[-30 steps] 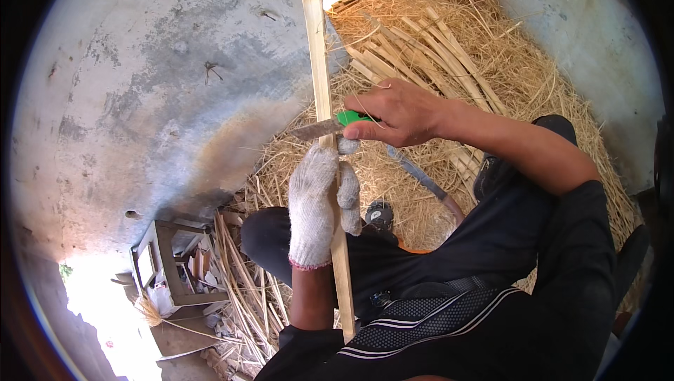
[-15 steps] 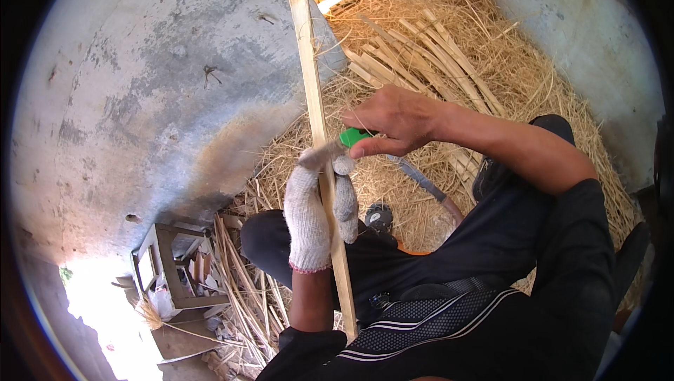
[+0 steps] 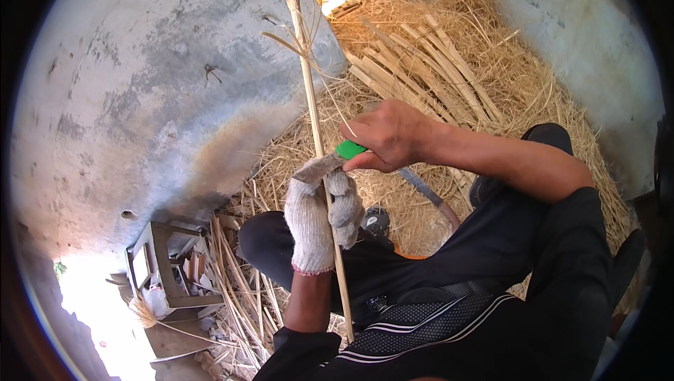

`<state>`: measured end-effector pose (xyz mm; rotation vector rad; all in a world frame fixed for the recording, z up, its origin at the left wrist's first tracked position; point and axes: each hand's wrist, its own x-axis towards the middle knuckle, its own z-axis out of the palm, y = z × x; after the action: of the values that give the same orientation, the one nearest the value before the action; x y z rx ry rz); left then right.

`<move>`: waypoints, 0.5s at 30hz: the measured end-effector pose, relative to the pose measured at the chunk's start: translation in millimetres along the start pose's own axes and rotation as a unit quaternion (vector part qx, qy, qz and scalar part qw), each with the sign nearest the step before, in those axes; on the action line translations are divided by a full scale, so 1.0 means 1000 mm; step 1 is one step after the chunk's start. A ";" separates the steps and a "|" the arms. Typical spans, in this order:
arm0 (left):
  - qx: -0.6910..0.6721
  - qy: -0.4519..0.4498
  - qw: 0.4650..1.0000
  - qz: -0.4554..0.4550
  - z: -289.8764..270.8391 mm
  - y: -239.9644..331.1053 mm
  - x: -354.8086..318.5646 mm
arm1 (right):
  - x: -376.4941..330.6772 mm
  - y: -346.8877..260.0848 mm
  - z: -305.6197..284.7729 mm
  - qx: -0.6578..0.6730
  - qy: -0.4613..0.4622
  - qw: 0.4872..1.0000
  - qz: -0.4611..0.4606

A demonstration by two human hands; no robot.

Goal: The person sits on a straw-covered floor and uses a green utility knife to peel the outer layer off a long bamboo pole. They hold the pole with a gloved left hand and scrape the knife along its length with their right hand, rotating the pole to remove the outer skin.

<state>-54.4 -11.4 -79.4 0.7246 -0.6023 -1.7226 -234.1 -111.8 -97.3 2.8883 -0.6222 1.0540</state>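
Note:
My left hand [image 3: 319, 214], in a whitish knit glove, is closed around a long, pale bamboo strip [image 3: 309, 93]. The strip runs from beyond the top edge, through the glove, down to my lap, its narrow edge toward me. Bare, my right hand [image 3: 390, 135] grips the green handle of a knife [image 3: 319, 168]. Its wide grey blade lies across the strip just above the glove, against or close to the gloved fingers; exact contact is hard to tell. A thin curled shaving [image 3: 283, 44] sticks out from the strip's upper part.
A bundle of split strips [image 3: 428, 72] lies on a heap of shavings [image 3: 477, 19] ahead. A curved blade with a wooden handle [image 3: 444, 207] rests between my legs. To the left are more thin strips [image 3: 235, 283], a wooden stool-like frame [image 3: 168, 269] and a stained wall [image 3: 161, 86].
The strip has turned from its broad face to its narrow edge. My right hand and the knife have moved slightly down, and a curled shaving now shows near the top.

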 end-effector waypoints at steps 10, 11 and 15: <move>-0.027 -0.051 0.998 -0.022 -0.002 0.002 0.005 | 0.002 -0.011 0.003 -0.084 0.018 0.992 0.090; -0.037 -0.078 0.996 -0.029 -0.003 0.002 0.007 | 0.003 -0.009 0.001 -0.089 0.021 0.992 0.082; -0.029 -0.085 0.995 -0.034 -0.003 -0.002 0.013 | 0.009 0.028 0.015 -0.297 0.061 0.947 0.110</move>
<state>-56.5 -23.1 -85.0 0.5681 -0.6476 -1.8695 -229.0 -142.4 -107.2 2.2551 -1.0567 0.8598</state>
